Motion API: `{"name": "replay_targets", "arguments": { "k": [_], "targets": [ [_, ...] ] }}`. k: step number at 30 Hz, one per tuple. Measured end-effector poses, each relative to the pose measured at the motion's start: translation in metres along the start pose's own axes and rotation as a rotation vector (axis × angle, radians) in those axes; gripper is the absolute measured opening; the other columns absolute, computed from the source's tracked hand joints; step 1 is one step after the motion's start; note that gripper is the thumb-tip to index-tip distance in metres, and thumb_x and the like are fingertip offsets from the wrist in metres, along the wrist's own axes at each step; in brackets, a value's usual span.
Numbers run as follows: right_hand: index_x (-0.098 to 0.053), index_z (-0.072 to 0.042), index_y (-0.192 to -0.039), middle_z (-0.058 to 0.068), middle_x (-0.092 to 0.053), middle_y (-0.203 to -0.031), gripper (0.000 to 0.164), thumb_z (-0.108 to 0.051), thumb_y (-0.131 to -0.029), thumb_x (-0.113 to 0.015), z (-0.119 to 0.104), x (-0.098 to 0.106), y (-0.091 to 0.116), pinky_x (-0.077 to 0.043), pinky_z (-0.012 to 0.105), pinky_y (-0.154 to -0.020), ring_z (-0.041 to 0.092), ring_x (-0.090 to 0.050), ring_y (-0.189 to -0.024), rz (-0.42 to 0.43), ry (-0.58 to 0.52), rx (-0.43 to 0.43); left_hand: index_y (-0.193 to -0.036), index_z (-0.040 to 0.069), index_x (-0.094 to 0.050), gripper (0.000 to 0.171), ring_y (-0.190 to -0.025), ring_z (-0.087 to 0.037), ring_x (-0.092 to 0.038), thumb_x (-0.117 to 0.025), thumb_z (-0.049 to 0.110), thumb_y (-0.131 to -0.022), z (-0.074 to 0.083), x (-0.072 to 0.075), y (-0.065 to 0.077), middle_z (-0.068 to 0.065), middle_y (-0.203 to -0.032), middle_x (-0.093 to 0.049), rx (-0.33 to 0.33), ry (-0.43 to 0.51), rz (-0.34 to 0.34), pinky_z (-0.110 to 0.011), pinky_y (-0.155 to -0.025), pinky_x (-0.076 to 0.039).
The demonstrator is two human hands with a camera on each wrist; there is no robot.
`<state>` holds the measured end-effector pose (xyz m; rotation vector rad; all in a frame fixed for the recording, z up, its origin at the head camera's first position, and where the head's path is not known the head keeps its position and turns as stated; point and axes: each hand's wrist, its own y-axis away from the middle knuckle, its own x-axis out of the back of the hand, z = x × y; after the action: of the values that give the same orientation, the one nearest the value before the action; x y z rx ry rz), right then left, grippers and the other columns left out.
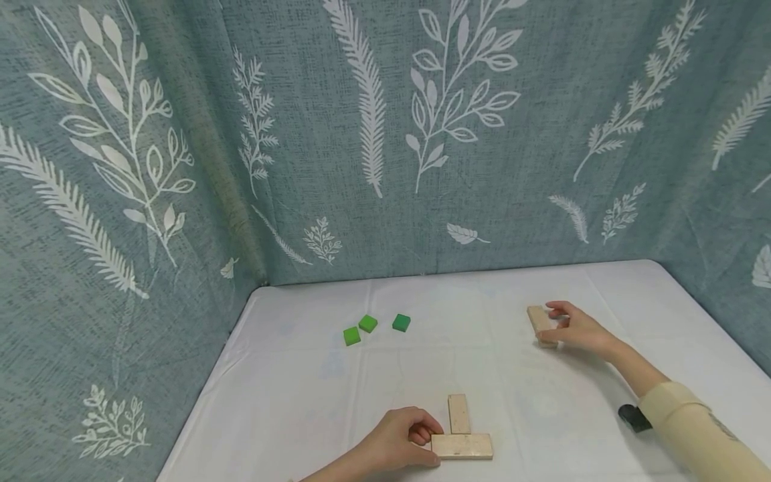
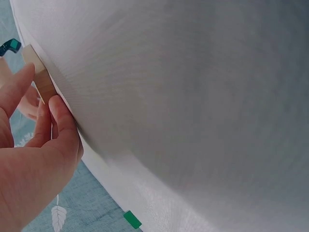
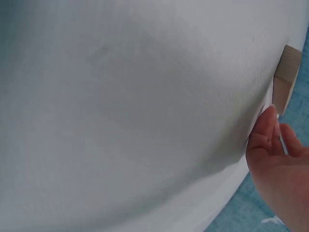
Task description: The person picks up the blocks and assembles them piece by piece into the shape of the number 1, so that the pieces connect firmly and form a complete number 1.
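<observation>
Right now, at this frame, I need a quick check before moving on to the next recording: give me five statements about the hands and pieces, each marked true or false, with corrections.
1. The left hand pinches one end of the crosswise block. True.
2. The right hand is at that same block. False: it is at the far block.
3. Three green pieces lie on the white table. True.
4. The lengthwise block lies well apart from the crosswise block. False: they appear to meet.
5. A black object shows beside the sleeve. True.
</observation>
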<state>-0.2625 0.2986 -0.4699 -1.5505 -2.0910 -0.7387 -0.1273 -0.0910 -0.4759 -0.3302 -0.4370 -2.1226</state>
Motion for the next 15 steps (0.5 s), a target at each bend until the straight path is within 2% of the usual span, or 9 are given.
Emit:
{"name": "replay_targets", "arguments": {
  "k": [4, 8, 15],
  "targets": [
    [-0.027, 0.01, -0.145, 0.03, -0.04, -0.136, 0.091, -0.036, -0.084, -0.076, 0.0008, 0.0003, -0.0034, -0.045, 0.042, -0.083, 0.038, -0.047, -0.111, -0.018, 0.055, 0.04, -0.094, 0.009, -0.069, 0.028, -0.071, -0.003, -0.051, -0.083, 0.001, -0.071, -0.0005, 0.0003, -0.0004, 0.007, -0.079, -0.056, -0.008, -0.004, 0.002, -0.016, -0.066, -0.045],
    [-0.028, 0.013, -0.142, 0.031, -0.043, -0.131, 0.092, -0.035, -0.082, -0.078, 0.0013, -0.0005, -0.0057, -0.044, 0.04, -0.078, 0.032, -0.049, -0.099, -0.01, 0.117, 0.096, -0.094, 0.009, -0.069, 0.027, -0.071, -0.003, -0.05, -0.083, 0.001, -0.071, -0.0004, 0.0004, -0.0005, 0.007, -0.078, -0.056, -0.01, 0.004, 0.004, -0.016, -0.066, -0.045],
    [-0.027, 0.013, -0.143, 0.028, -0.041, -0.127, 0.094, -0.035, -0.08, -0.079, 0.0056, 0.0004, -0.0078, -0.039, 0.035, -0.073, 0.026, -0.043, -0.092, -0.016, 0.135, 0.14, -0.094, 0.009, -0.069, 0.028, -0.071, -0.002, -0.051, -0.083, 0.001, -0.071, -0.0001, 0.0, -0.0009, 0.007, -0.078, -0.056, -0.013, 0.005, 0.007, -0.016, -0.066, -0.046]
  ]
}}
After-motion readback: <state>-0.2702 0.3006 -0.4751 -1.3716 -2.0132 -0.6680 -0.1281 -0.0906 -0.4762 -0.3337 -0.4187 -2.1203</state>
